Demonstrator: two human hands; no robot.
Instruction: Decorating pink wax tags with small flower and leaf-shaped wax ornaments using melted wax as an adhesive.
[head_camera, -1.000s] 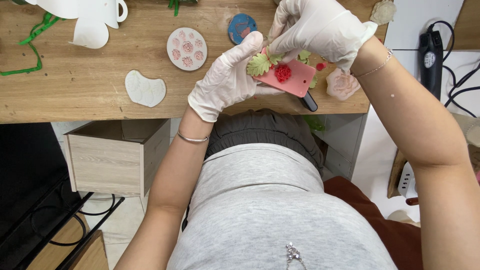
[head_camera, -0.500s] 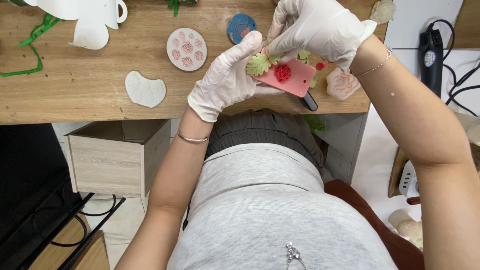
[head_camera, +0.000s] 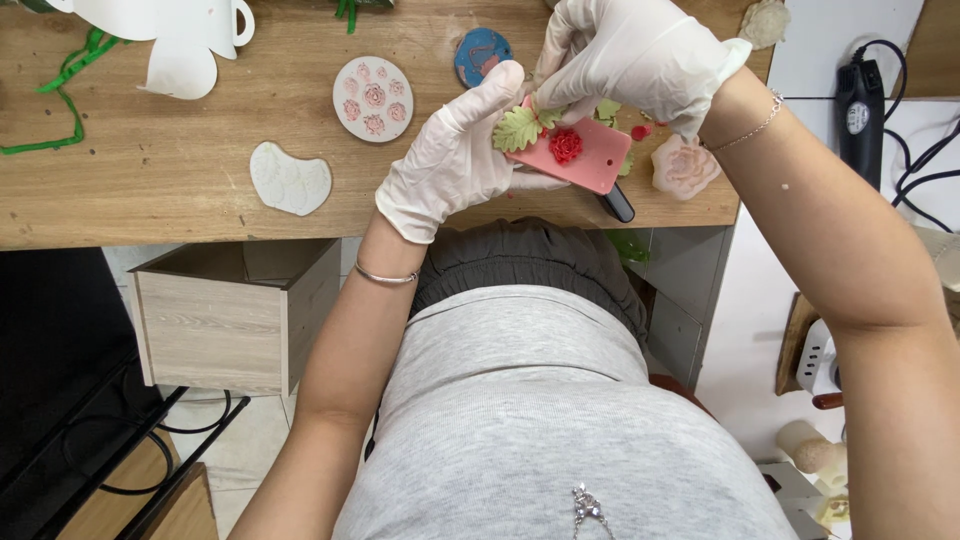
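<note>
Both my hands wear white gloves. My left hand (head_camera: 455, 160) grips the left end of a flat pink rectangular piece (head_camera: 590, 165) over the wooden table's front edge (head_camera: 180, 215). A small red clay flower (head_camera: 565, 146) and a pale green leaf (head_camera: 515, 128) sit on the pink piece. My right hand (head_camera: 630, 55) comes from above with its fingertips closed by the green leaves at the piece's upper edge; what they pinch is hidden.
On the table lie a round pink flower mould (head_camera: 373, 98), a white heart-shaped mould (head_camera: 290, 178), a blue round mould (head_camera: 482, 55), a pale pink flower mould (head_camera: 684, 168), a white cut-out shape (head_camera: 180, 40) and green strips (head_camera: 60, 95). An open wooden drawer (head_camera: 235, 315) juts out below. A black tool (head_camera: 866, 110) lies right.
</note>
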